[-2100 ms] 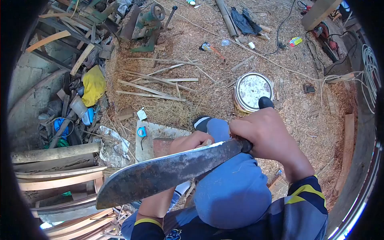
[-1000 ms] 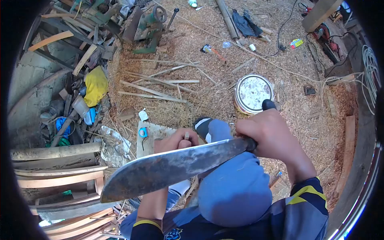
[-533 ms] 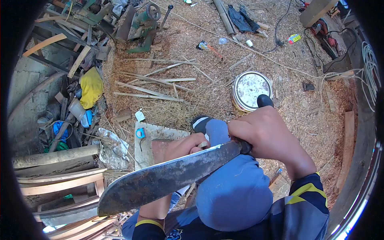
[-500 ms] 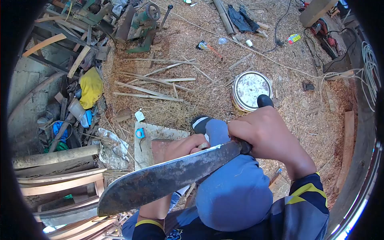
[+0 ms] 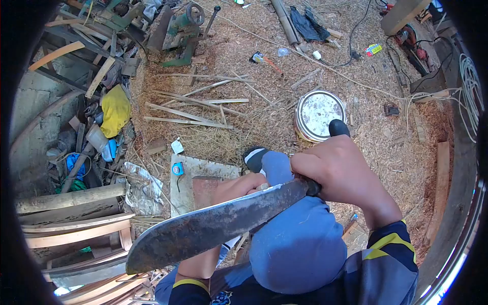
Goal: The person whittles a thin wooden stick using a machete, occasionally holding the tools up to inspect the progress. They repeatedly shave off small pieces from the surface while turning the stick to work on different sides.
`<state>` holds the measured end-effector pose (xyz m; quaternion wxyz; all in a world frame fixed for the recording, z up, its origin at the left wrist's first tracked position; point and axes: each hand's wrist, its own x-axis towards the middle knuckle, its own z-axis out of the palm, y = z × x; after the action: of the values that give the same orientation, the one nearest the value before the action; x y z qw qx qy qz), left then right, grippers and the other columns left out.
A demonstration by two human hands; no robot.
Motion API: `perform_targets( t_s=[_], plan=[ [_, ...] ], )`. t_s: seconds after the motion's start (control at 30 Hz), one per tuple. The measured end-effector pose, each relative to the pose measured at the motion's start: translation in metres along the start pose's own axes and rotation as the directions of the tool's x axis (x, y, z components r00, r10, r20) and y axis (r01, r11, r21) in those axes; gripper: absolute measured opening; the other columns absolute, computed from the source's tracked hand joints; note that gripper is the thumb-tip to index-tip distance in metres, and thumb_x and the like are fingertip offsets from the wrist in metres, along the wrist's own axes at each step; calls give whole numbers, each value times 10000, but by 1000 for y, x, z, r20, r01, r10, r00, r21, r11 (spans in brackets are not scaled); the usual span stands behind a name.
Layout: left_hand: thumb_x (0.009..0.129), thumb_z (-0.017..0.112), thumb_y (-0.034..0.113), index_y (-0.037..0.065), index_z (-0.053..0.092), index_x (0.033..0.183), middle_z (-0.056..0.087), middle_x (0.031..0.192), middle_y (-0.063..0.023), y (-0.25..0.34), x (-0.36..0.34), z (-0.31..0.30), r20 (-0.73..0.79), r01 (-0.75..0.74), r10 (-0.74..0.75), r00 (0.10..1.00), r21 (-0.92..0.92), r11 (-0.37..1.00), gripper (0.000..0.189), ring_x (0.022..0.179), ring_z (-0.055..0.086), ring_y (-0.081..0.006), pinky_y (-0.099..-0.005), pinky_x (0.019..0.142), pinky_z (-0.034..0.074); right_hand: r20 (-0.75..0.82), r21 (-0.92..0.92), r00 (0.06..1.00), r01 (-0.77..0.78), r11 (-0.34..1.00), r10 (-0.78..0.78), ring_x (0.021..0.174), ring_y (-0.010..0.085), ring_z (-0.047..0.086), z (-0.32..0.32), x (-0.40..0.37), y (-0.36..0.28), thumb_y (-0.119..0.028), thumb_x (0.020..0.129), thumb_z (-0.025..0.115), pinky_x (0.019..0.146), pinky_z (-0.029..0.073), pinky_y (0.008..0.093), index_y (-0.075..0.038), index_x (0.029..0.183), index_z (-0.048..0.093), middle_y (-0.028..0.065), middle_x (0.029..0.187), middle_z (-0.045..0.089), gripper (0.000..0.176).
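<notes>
My right hand [image 5: 333, 170] is wrapped round the dark handle of a large machete [image 5: 213, 226]. Its broad, stained blade points to the lower left, across my blue-trousered knee. Just behind the upper edge of the blade, my left hand [image 5: 239, 187] is closed on a thin light wooden piece [image 5: 262, 187], of which only the end shows. The blade hides part of that hand and the rest of the piece.
A round metal bucket [image 5: 320, 116] stands ahead. Thin wooden strips [image 5: 203, 104] lie on the shavings. A board [image 5: 183, 165] bears a blue tape measure [image 5: 177, 169]. Scrap and a yellow cloth [image 5: 116, 111] are at left, a coiled cable [image 5: 468, 86] at right.
The machete blade and both hands have shifted only very slightly. Both hands keep their hold.
</notes>
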<state>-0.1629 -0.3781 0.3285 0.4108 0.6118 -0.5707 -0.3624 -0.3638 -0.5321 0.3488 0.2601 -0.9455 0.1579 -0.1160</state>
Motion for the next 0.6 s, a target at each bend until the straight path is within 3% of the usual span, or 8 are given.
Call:
perform_targets(
  t_s=[0.03, 0.13, 0.33, 0.6],
  plan=[
    [1092, 511, 429, 47, 625, 888, 683, 776, -73, 0, 0, 0, 3, 3, -3, 1000, -5, 1000, 447, 661, 646, -168, -313, 623, 493, -1, -1, 1000, 2, 1000, -2, 653, 293, 664, 0, 0, 0, -158, 699, 746, 579, 479, 439, -128, 809, 589, 52, 668, 616, 194],
    [1009, 617, 218, 80, 680, 1071, 685, 917, -87, -4, -4, -6, 96, 115, -107, 990, -79, 990, 164, 812, 695, -240, -326, 739, 523, 3, -1, 1000, -1, 1000, 1, 656, 295, 666, 0, 0, 0, -152, 690, 747, 580, 479, 440, -125, 803, 584, 53, 668, 616, 201],
    [1001, 611, 196, 85, 665, 1077, 684, 934, -85, -3, -5, -4, 79, 39, -39, 996, 1, 999, 145, 820, 695, -249, -325, 744, 520, -28, 19, 999, 23, 1000, -23, 632, 313, 674, -2, 0, 0, -136, 706, 715, 559, 494, 454, -124, 847, 585, 71, 637, 618, 192],
    [955, 657, 184, 93, 664, 1060, 675, 923, -85, 1, -5, -5, 112, 137, -137, 984, 1, 991, 140, 837, 690, -235, -329, 757, 513, -29, 13, 999, 20, 1000, -19, 631, 314, 673, -2, -1, 1, -127, 700, 712, 557, 493, 455, -125, 846, 587, 72, 633, 612, 193]
  ],
)
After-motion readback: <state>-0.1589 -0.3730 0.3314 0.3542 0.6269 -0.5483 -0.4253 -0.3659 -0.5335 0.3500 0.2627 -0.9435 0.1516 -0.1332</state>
